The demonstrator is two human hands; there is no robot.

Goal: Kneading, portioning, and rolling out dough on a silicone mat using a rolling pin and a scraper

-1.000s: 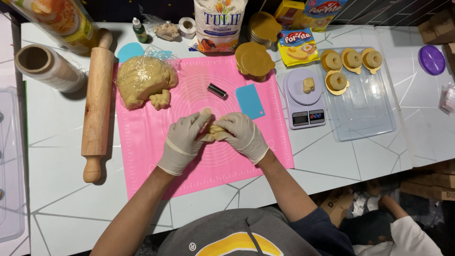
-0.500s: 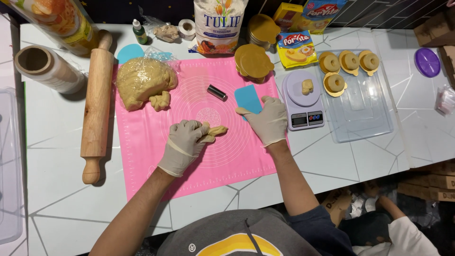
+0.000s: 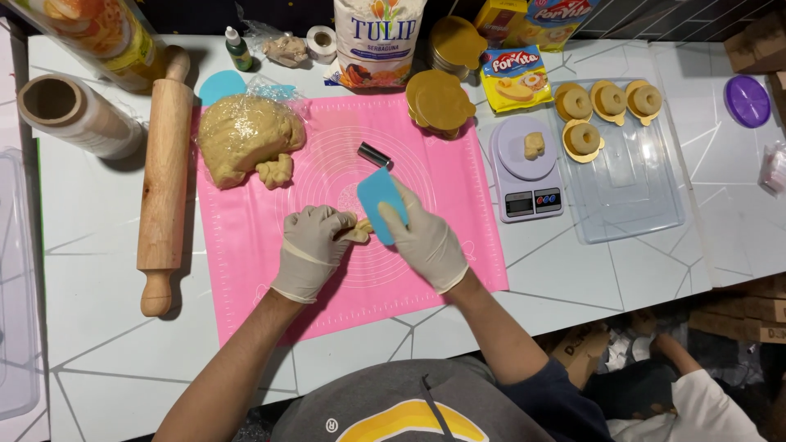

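Right hand [image 3: 426,241] now returning from mat's far side, carrying blue scraper [image 3: 382,198], blade angling down toward dough piece [image 3: 359,232]. Left hand [image 3: 313,245] clenching around dough piece, likely steadying it for cutting. Dough piece lying mid pink mat [image 3: 246,295], long axis running left-right, free end pointing toward scraper. Rolling pin [image 3: 164,176] resting off mat's left edge.

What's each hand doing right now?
Left hand: fingers closed on the small dough piece.
Right hand: fingers gripping the blue scraper, set against the dough.
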